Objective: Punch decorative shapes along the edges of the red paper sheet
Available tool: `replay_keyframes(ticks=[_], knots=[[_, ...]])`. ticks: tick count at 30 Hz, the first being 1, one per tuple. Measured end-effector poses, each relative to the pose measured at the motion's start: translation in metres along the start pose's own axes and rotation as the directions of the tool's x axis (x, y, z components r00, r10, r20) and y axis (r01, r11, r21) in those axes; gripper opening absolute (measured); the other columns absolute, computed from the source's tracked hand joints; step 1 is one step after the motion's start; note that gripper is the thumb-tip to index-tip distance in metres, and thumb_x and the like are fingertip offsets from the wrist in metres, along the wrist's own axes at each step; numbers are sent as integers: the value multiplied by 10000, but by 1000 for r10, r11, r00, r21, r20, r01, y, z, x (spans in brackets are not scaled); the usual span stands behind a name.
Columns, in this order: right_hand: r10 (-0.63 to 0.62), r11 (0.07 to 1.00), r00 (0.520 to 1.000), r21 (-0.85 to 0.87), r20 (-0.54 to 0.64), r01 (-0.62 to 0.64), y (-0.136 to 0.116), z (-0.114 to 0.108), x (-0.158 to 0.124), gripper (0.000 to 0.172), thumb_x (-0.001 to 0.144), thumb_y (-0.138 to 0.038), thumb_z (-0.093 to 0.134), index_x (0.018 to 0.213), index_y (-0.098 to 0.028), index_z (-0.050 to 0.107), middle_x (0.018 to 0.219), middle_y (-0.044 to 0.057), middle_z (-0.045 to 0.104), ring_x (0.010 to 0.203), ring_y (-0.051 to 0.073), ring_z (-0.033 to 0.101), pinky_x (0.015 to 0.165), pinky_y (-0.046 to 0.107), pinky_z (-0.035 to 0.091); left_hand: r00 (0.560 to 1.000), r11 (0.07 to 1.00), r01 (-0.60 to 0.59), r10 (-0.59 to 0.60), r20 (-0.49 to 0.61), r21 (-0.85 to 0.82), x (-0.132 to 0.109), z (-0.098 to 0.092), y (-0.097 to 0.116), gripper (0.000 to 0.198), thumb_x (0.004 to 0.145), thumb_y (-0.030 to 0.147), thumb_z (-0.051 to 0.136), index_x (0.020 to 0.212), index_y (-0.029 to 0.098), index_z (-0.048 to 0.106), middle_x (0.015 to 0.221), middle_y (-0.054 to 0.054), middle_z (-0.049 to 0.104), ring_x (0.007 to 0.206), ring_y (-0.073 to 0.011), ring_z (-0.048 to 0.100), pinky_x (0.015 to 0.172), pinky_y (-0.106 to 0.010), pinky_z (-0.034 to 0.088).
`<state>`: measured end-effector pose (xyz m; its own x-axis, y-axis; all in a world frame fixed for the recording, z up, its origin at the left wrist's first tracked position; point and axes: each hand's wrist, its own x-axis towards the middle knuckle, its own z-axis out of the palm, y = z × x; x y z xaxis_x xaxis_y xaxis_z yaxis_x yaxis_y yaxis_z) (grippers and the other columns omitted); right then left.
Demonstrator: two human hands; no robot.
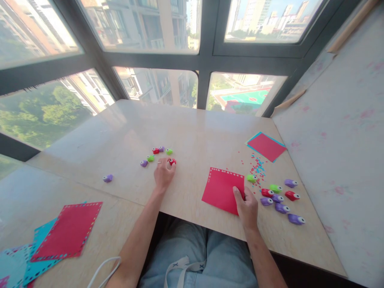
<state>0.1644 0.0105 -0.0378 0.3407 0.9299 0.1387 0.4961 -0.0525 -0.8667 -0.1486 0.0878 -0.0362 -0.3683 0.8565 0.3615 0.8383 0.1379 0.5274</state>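
Observation:
My left hand point(164, 174) has its fingers closed on a small red punch point(172, 161) at the middle of the table. Beside it, several purple, green and red punches point(150, 158) form a loose arc. My right hand point(247, 204) pinches the right edge of a red paper sheet point(222, 190), thumb on top. Small holes run along the sheet's top edge and down part of its left edge. Close to the sheet's upper right corner is a green punch point(251, 178). More punches point(282, 208) are grouped right of my right hand.
Red and blue paper bits point(258, 168) are scattered below a stack of square sheets point(266, 146) at the back right. Punched red and blue sheets point(69, 230) lie at the lower left, near a white cable point(103, 266). A lone purple punch point(107, 178) sits left.

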Motion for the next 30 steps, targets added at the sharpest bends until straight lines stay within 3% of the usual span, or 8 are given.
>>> replay_keyframes(ticks=[7, 13, 18, 24, 30], knots=[[-23, 1000, 1000, -17, -4, 23, -4, 0, 0, 391, 855, -552, 545, 674, -207, 509, 601, -42, 466, 587, 147, 419, 578, 268, 341, 969, 984, -176, 174, 173, -2, -14, 0, 11, 199, 892, 346, 597, 1039, 213, 613, 959, -59, 676, 781, -196, 637, 717, -290, 460], [-19, 999, 1000, -29, 7, 19, -9, -1, 2, 395, 848, -563, 537, 670, -211, 517, 600, -28, 494, 589, 156, 435, 576, 271, 353, 934, 967, -256, 247, 259, 1, -22, 2, 22, 216, 930, 323, 562, 1116, 226, 611, 995, -75, 688, 897, -223, 641, 783, -307, 472], [-19, 998, 1000, -58, 25, 21, -10, 0, 4, 387, 841, -561, 528, 676, -212, 525, 616, -11, 542, 590, 165, 465, 584, 277, 367, 910, 944, -326, 329, 253, -55, -27, 5, 33, 217, 928, 359, 587, 1087, 216, 624, 1009, -84, 695, 965, -240, 620, 862, -346, 474], [-34, 987, 999, -159, 34, 39, -9, 1, 14, 394, 818, -568, 512, 626, -227, 471, 544, -25, 475, 536, 163, 436, 551, 284, 320, 881, 907, -403, 421, 215, -127, -33, 14, 47, 173, 901, 272, 622, 1049, 183, 635, 986, -98, 692, 984, -250, 611, 898, -390, 477], [-66, 988, 981, -128, 183, 90, -9, 1, 36, 381, 804, -544, 512, 701, -192, 615, 635, 36, 619, 591, 197, 523, 586, 305, 377, 878, 887, -372, 432, 208, -273, -43, 26, 61, 249, 877, 182, 590, 1126, 176, 605, 979, -90, 682, 943, -223, 628, 884, -374, 500]])
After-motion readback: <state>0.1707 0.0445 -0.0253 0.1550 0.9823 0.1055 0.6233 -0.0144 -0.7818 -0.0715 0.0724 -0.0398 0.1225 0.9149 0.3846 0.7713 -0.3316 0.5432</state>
